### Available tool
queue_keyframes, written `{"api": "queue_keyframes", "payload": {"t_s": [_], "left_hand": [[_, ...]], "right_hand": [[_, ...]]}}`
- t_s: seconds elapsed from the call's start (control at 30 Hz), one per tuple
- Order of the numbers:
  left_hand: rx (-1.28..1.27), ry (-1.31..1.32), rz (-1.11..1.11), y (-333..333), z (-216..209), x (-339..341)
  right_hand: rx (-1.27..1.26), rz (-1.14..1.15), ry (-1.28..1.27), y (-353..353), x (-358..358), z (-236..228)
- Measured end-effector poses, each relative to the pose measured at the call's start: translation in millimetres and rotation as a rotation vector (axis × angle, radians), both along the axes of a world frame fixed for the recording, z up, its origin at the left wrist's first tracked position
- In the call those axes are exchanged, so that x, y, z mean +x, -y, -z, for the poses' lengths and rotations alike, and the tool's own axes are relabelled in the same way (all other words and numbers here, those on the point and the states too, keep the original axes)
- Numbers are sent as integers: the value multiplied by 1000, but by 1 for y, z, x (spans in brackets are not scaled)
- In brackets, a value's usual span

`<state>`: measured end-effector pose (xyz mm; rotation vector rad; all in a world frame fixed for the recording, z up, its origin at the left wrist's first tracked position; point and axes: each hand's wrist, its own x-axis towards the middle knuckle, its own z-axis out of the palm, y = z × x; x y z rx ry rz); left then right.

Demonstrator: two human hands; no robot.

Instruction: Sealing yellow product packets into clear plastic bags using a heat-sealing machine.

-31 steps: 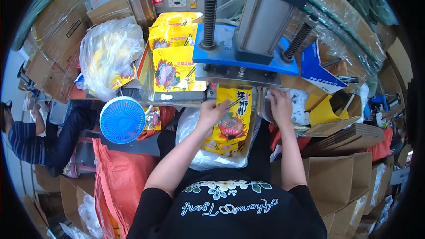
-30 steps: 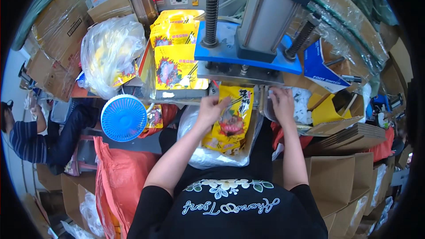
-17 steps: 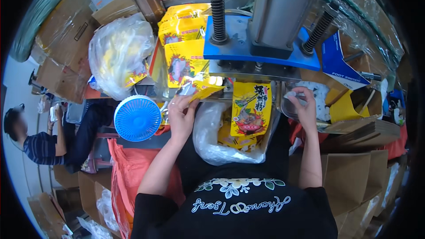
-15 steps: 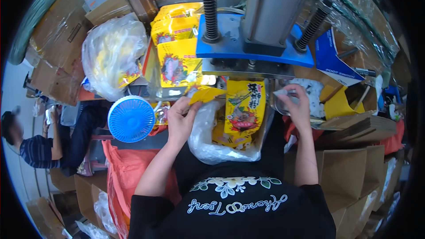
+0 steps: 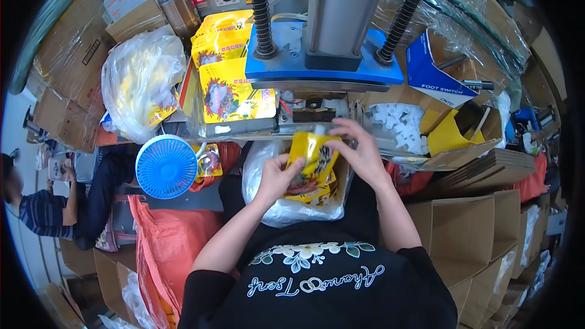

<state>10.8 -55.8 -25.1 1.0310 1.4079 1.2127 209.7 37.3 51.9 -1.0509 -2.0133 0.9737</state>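
My left hand (image 5: 279,176) grips a yellow printed pouch (image 5: 311,153) by its left side, thumb on top. At the pouch's upper right edge is my right hand (image 5: 359,151), its thumb and fingers pinching the edge and the index finger raised. A small white piece (image 5: 320,129) shows at the pouch's top; whether it is in the opening I cannot tell. Below both hands, a white plastic bag (image 5: 259,192) lines an open box holding several more yellow pouches (image 5: 317,198). Just beyond stands a press with a blue plate (image 5: 329,73) above a metal jaw (image 5: 314,114).
Stacked yellow pouches (image 5: 234,88) lie left of the press, by a clear bag (image 5: 143,82) and a blue fan (image 5: 166,166). White plastic pieces (image 5: 399,125) fill a tray at right, near a blue-and-white carton (image 5: 432,73). Cardboard boxes (image 5: 463,231) stand lower right. Another person (image 5: 46,210) sits far left.
My right hand has come from the white pieces to the pouch in my left hand, which has moved down over the bag. The pouch that hung at the press jaw is gone from there.
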Motion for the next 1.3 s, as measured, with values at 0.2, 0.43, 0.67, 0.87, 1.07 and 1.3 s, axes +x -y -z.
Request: {"api": "queue_keyframes", "payload": {"t_s": [0.2,0.43,0.67,0.87,1.07,1.3], "left_hand": [[-119,455,-157,-51,-23,13],[-116,540,-163,-64,-15,3],[393,-1144,-364,-51,-31,-81],[368,-1155,-300,-1,-11,-96],[350,-430,-213,6,-55,-61],[219,-82,-61,21,-8,-10]], "right_hand": [[305,429,250,-15,70,-3],[262,558,724,-24,109,20],[395,440,637,-35,81,35],[286,379,284,-32,108,35],[141,327,-43,-22,79,11],[-108,-18,-74,17,-3,-23]]}}
